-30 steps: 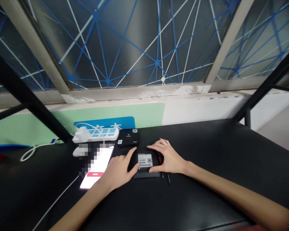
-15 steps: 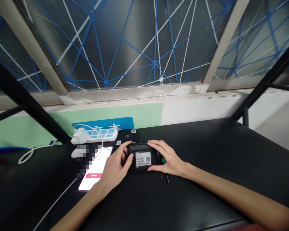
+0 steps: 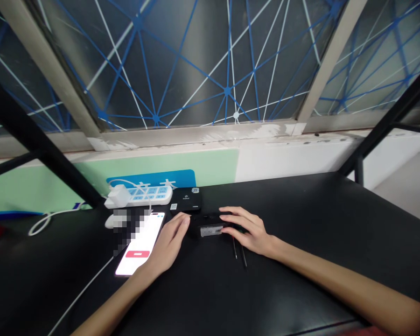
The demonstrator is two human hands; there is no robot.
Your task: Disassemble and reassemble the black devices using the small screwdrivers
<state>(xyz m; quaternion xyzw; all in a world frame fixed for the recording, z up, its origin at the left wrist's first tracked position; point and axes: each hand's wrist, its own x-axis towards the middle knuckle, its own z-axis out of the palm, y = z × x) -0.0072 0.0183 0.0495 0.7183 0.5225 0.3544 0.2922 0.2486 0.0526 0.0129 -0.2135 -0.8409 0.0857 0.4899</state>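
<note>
A small black box with a white label (image 3: 212,228) lies flat on the black table (image 3: 301,224) between my hands. My right hand (image 3: 248,229) rests over its right end, fingers stretched along its top. My left hand (image 3: 170,242) lies at its left side with fingers extended, the fingertips touching or nearly touching the box's left end. Two thin dark probes (image 3: 238,252) stick out from under my right hand toward me.
A lit phone (image 3: 140,245) lies left of my left hand, with a white cable running to the table's near left. Behind are a second black box (image 3: 186,199), a white power strip (image 3: 140,196) with a plug, and the green-and-white wall under a window.
The labelled box was lying flat, was lifted and tilted up by both hands half a second ago, and now lies low on the table farther back. Both hands have flattened out.
</note>
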